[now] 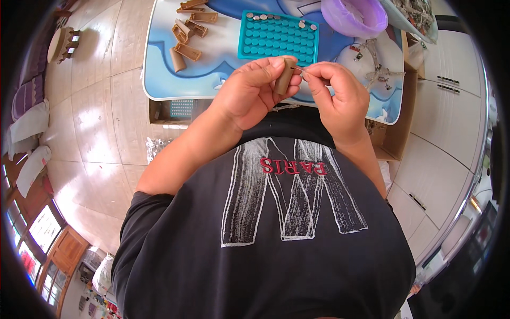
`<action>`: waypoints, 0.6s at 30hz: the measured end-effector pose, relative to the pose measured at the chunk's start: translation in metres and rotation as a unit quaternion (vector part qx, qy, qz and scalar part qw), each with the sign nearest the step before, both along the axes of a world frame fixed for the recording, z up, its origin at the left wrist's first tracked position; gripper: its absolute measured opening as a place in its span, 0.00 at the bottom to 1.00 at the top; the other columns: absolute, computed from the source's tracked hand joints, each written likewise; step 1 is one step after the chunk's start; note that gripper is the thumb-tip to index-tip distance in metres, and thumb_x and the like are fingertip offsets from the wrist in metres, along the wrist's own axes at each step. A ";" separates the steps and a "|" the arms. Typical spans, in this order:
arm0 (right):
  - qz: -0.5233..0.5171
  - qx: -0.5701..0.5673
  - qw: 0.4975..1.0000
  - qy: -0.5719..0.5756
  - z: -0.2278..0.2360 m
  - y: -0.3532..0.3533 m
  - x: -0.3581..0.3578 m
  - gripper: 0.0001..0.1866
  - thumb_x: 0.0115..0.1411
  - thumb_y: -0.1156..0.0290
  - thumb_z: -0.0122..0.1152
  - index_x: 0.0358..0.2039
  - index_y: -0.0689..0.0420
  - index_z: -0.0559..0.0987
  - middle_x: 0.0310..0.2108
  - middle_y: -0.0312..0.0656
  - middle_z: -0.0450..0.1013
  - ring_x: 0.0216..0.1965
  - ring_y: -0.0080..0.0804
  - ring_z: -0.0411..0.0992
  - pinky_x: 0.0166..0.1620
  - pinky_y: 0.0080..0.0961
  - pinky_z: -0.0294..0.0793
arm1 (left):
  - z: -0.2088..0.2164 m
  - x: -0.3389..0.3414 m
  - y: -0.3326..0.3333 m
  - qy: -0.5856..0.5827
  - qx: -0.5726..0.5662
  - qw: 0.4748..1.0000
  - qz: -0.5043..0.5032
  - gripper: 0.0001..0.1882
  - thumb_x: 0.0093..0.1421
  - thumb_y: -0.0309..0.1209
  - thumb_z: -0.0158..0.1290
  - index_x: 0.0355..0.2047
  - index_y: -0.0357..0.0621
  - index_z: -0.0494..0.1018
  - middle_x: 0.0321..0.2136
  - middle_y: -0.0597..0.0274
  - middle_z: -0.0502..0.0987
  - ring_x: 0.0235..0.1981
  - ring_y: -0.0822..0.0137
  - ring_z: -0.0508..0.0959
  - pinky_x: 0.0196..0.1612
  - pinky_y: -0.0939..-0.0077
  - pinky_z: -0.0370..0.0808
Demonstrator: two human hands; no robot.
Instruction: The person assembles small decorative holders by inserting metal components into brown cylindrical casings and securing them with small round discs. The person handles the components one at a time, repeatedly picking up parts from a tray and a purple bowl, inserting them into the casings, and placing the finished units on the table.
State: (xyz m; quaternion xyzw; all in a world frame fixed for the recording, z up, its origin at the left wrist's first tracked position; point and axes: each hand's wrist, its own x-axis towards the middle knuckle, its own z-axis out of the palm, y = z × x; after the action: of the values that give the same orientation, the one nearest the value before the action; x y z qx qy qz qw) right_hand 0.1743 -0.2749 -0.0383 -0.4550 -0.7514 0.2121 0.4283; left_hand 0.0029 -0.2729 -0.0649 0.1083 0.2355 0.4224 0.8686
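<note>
My left hand [247,87] is closed around a brown, tube-shaped casing [285,78], held tilted just off the table's near edge. A small dark slot or mark shows on the casing's upper side. The right hand [340,95] pinches a thin, wire-like piece [299,69] between thumb and forefinger, and its tip meets the casing's side. Its exact kind is too small to tell. Just beyond both hands lies a teal tray [241,45] of round pockets, with several silver button-like discs [263,17] along its far row.
Several brown casing pieces [188,51] lie at the table's left. A purple bowl [348,21] stands at the far right, near a tangle of thin wires with small parts [378,72]. Below the blue-and-white table [164,87] sits an open box [390,138]. White cabinets [443,117] line the right.
</note>
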 end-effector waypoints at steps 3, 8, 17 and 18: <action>0.013 0.028 0.999 -0.026 -0.001 0.000 0.001 0.05 0.50 0.78 0.62 0.26 0.60 0.73 0.25 0.41 0.74 0.22 0.36 0.72 0.24 0.25 0.70 | -0.005 -0.001 0.002 0.003 0.050 0.999 -0.013 0.16 0.63 0.34 0.44 0.45 0.33 0.67 0.34 0.60 0.74 0.37 0.69 0.75 0.47 0.76 0.72; 0.016 0.038 0.997 -0.058 0.003 0.000 0.000 0.06 0.49 0.77 0.62 0.26 0.60 0.73 0.25 0.41 0.74 0.23 0.36 0.72 0.25 0.26 0.71 | -0.001 0.002 0.000 0.029 0.043 0.999 0.002 0.14 0.62 0.33 0.47 0.40 0.32 0.70 0.26 0.63 0.72 0.34 0.70 0.73 0.44 0.75 0.69; 0.013 0.000 1.000 -0.022 0.001 -0.001 -0.001 0.07 0.48 0.78 0.63 0.28 0.60 0.74 0.26 0.42 0.73 0.24 0.37 0.73 0.26 0.26 0.72 | 0.010 0.003 -0.003 0.064 -0.003 0.998 0.001 0.15 0.62 0.34 0.48 0.40 0.33 0.72 0.23 0.67 0.71 0.33 0.73 0.73 0.46 0.77 0.71; 0.013 0.013 1.000 -0.026 -0.002 -0.001 0.000 0.07 0.48 0.79 0.63 0.28 0.60 0.74 0.26 0.42 0.73 0.24 0.36 0.73 0.26 0.26 0.72 | 0.003 0.003 0.000 0.031 0.039 0.999 -0.003 0.15 0.62 0.34 0.47 0.40 0.33 0.72 0.24 0.66 0.72 0.33 0.73 0.74 0.46 0.78 0.71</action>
State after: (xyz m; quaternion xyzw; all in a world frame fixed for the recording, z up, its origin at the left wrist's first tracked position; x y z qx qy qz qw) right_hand 0.1747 -0.2762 -0.0400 -0.4449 -0.7706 0.1959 0.4121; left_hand 0.0058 -0.2730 -0.0615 0.1559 0.2453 0.4247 0.8574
